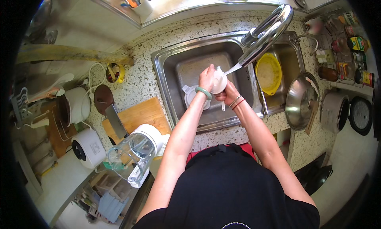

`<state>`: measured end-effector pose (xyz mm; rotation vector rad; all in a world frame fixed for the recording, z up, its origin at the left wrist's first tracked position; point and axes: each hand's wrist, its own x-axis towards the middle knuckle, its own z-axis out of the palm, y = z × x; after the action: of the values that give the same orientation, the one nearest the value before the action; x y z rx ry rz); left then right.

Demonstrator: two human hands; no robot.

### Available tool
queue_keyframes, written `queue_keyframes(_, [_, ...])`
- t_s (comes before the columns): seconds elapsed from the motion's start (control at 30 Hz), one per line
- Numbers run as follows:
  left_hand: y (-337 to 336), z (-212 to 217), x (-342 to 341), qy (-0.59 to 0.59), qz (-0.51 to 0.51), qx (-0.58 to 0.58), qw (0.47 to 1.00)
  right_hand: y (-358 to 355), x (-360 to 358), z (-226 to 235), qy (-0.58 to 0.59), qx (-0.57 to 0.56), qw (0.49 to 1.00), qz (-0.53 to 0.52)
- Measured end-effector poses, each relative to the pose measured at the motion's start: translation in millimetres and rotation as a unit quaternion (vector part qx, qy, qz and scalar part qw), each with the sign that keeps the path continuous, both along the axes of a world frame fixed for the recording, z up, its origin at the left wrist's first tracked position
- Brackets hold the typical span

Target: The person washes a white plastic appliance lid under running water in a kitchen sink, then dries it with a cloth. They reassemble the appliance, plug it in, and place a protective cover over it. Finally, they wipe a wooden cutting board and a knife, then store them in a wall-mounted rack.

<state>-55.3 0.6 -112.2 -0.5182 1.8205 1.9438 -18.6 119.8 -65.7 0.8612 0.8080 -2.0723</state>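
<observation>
At the centre of the frame, a white plastic part (219, 81) is held over the sink (190, 68) by the left hand (205, 79) and right hand (230, 94), both curled around it; water (233, 69) is poured from the tap (260, 47), upper right.

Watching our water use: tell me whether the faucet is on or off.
On: water streams from the faucet onto the white item being held.

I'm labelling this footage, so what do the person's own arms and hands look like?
The left hand and right hand wear no gloves. A pale-green bangle circles the left wrist; thin bands, one red, circle the right. The forearms are uncovered, and the short sleeves are black.
</observation>
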Motion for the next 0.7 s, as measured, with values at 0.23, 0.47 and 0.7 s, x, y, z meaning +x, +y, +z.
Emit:
queue_keyframes(0.23, [20,21,41,0.218,-0.006,-0.246,0.944,9,-7,-26,-0.033,0.060,0.998,-0.016])
queue_keyframes(0.47, [12,15,18,0.012,0.195,-0.019,0.981,-17,-4,-8,0.070,0.241,0.967,0.056])
queue_keyframes(0.7, [6,25,31,-0.064,0.189,0.347,0.917,-20,-6,12,0.330,0.655,0.636,0.240])
